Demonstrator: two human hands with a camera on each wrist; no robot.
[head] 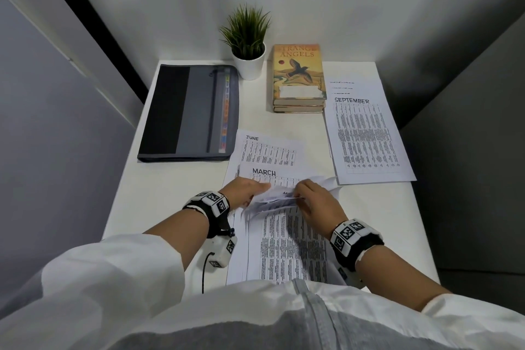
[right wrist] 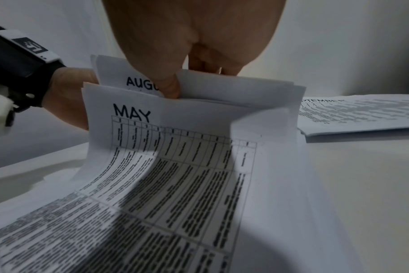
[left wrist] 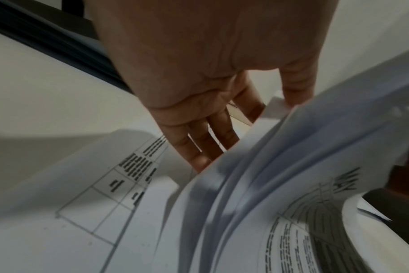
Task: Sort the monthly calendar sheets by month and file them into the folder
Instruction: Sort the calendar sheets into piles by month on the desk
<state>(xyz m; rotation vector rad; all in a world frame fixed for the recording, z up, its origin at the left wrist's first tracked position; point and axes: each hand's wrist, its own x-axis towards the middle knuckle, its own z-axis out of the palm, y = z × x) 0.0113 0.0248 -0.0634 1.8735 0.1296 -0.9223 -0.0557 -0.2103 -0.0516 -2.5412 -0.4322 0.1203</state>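
On a white table (head: 170, 193), both hands are working through a stack of calendar sheets (head: 287, 247) lying at the near edge, in front of the person. The right hand (head: 318, 204) is pinching the far ends of several sheets, bending them up off the stack; in the right wrist view its thumb (right wrist: 168, 85) is pressing down between raised pages, with the MAY sheet (right wrist: 175, 157) curving up nearest the camera and a sheet headed AUGU... (right wrist: 128, 77) standing behind it. The left hand (head: 247, 189) is reaching in from the left with fingers fairly straight; in the left wrist view its fingers (left wrist: 199, 140) are slipping behind the lifted, fanned pages, and how firmly they are gripping cannot be told. Just beyond the hands, toward the middle of the table, a MARCH sheet (head: 284, 172) is lying partly over a JUNE sheet (head: 270, 150). Along the right edge a separate pile is lying flat with SEPTEMBER (head: 366, 133) on top. The dark grey folder (head: 184, 111) is sitting closed at the far left corner, well apart from the hands, coloured tabs showing through its mesh pocket. At the far edge, a small potted plant (head: 248, 45) is standing between the folder and two stacked books (head: 298, 77).
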